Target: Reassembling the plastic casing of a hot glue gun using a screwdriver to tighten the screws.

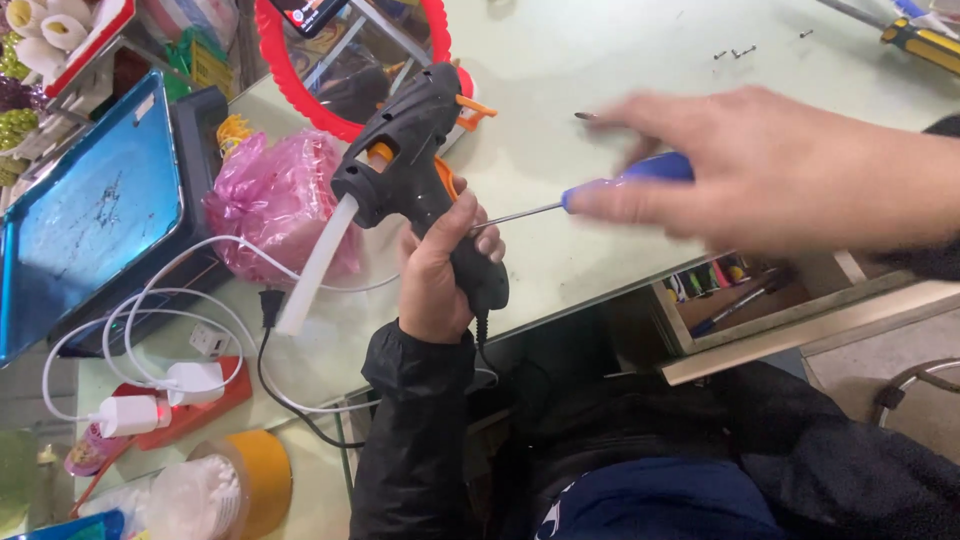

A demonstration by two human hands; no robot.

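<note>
- The left hand was closed around the grip of a black glue gun, held up over the near edge of the counter, with a pale glue stick jutting out of its back end toward the lower left.
- The right hand was wrapped around the blue handle of a screwdriver, with some fingers spread loose; its thin shaft ran left and its tip met the gun's side, just above the left fingers.
- By the look of it, the work on the gun was under way rather than finished: the body was whole and shut, the stick was loaded, and the tip was only at the casing.
- A few small screws lay loose on the far counter, well apart from the gun; whether they came from it could not be told.
- The gun's black cord hung down toward a power strip among white chargers; its plug end was hard to trace.
- The right hand was blurred, so its exact finger hold was uncertain.
- The tip's exact contact point was hidden behind the gun and thumb, and the nozzle was hard to make out against the red-rimmed mirror.
- A second screwdriver, yellow and black, was cut off at the top right corner.
</note>
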